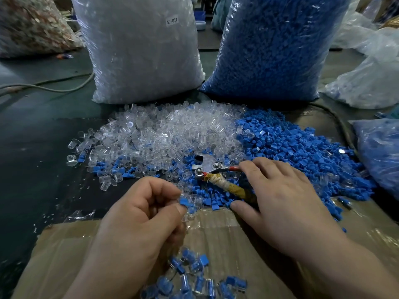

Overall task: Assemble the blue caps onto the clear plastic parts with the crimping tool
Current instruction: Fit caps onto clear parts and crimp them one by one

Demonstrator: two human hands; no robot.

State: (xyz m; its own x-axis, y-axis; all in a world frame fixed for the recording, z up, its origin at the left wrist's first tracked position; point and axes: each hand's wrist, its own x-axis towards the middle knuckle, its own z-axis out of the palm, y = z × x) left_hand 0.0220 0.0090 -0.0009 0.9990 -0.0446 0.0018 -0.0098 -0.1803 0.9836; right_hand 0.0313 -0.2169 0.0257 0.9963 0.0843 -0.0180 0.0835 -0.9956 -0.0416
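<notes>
The left hand (140, 212) pinches a blue cap (183, 200) beside a blurred clear part (194, 199). The right hand (280, 201), fingers spread, covers the handle ends of the crimping tool (212, 171).

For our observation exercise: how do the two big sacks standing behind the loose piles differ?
The left sack looks whitish, filled with clear parts; the right sack is deep blue, filled with blue caps. The left sack carries a white label reading SJ-017; the right sack shows no label. Both are full, transparent plastic sacks standing side by side.
</notes>
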